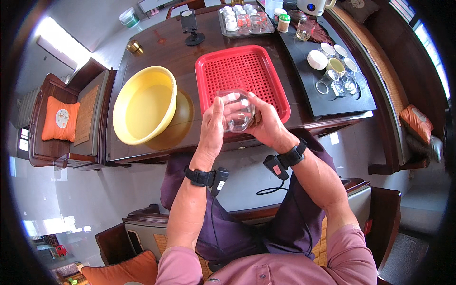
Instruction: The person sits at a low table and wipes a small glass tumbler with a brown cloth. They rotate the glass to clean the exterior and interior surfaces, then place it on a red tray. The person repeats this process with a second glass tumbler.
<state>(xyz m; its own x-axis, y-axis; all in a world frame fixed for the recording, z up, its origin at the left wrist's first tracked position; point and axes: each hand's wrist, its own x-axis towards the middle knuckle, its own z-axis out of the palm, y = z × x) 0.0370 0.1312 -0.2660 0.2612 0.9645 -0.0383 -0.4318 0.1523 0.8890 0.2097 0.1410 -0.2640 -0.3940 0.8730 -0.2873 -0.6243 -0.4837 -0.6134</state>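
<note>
Between my two hands is a clear glass vessel (pixel 238 113), held over the near edge of a red perforated plastic tray (pixel 242 67). My left hand (pixel 213 121) presses against its left side, with fingers showing through the glass. Around the right side curls my right hand (pixel 268 119); some of its fingers are hidden behind the vessel. The vessel's exact kind is hard to make out through the reflections. To the left of my hands, a yellow plastic basin (pixel 146 105) stands on the dark wooden table (pixel 185 67).
A black tea tray (pixel 331 107) on the right bears several cups (pixel 335 65) and glasses (pixel 333 85). At the back stand a metal tray (pixel 245 33) of small cups and jars, a phone stand (pixel 192 30), and an electric kettle (pixel 313 7). A brass-coloured cup (pixel 134 47) lies near the left edge.
</note>
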